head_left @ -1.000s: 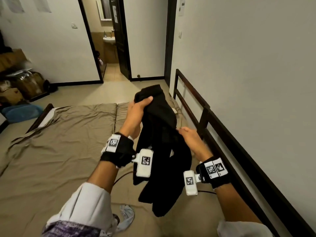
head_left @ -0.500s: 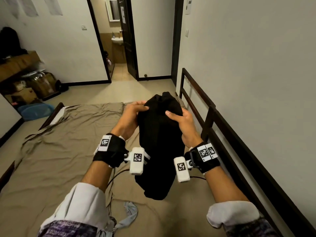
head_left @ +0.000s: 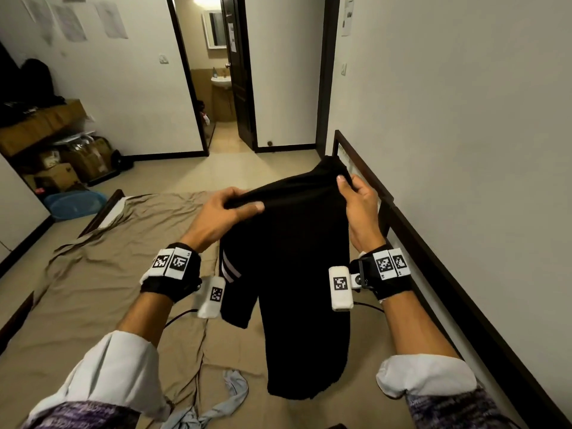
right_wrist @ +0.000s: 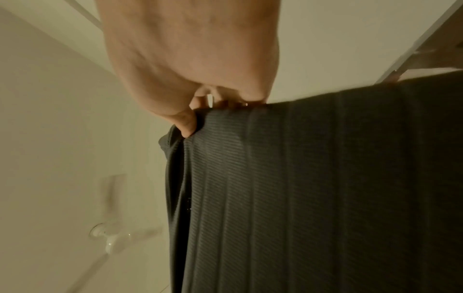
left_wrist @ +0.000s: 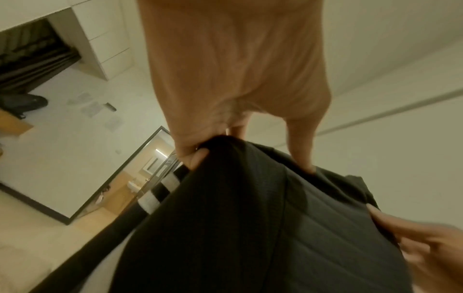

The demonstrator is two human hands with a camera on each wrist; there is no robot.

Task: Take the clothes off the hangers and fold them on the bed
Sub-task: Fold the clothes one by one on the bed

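The black ribbed garment with white stripes [head_left: 305, 274] hangs in the air above the right side of the tan-sheeted bed [head_left: 93, 289], close to the dark wooden bed rail [head_left: 433, 258], stretched between both hands along its top edge. No hanger shows, so the step in hand looks like squaring the garment up before laying it down to fold.

To do this well, the top edge should be pulled taut and level, the hanging length allowed to drop straight, and a loose flap on the left side near the stripes worked flat. Then the cloth should go down onto a bare part of the sheet, away from the pale blue-grey cloth [head_left: 235, 394] lying near the bed's near edge.

The left hand [head_left: 221, 215] pinches the top left corner, thumb over the front and fingers curled behind. The right hand [head_left: 359, 199] pinches the top right corner the same way, thumb tip pressed on the fabric.
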